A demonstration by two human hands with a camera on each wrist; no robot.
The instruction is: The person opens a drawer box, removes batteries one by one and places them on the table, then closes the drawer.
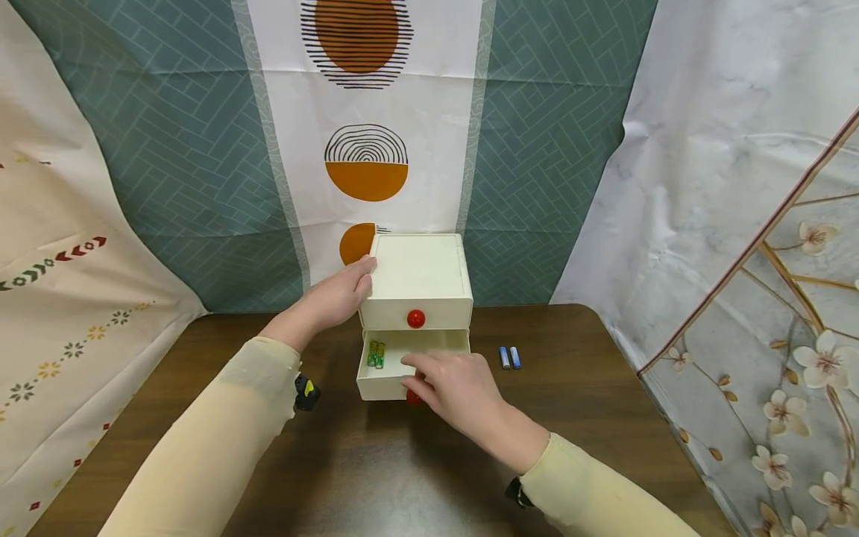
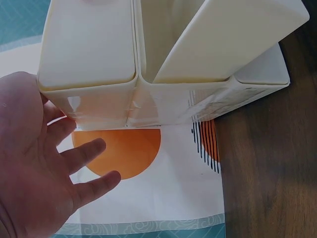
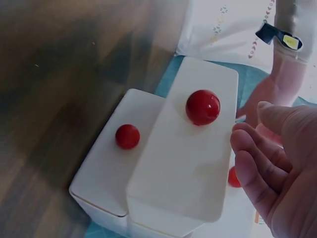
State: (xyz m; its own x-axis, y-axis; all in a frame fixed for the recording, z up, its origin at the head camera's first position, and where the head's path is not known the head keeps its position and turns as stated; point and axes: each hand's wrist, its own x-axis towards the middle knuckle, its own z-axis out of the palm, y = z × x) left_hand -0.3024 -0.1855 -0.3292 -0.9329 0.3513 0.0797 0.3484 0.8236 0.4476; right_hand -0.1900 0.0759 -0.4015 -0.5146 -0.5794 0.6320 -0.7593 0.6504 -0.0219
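A small white drawer cabinet [image 1: 421,268] with red knobs stands at the back of the table. Its middle drawer [image 1: 382,389] is pulled out and contains two green batteries [image 1: 376,354] at the left. My left hand [image 1: 335,294] rests against the cabinet's upper left side; in the left wrist view its fingers [image 2: 86,153] spread beside the wall. Over the right part of the drawer hovers my right hand [image 1: 459,388], fingers loosely bent and holding nothing. In the right wrist view that hand [image 3: 277,168] is beside the drawer's red knob [image 3: 203,107], apart from it.
Two blue batteries [image 1: 509,358] lie side by side on the brown wooden table [image 1: 322,462], to the right of the cabinet. A patterned cloth [image 1: 550,149] hangs behind it. Floral and light-coloured cloths flank the table on both sides.
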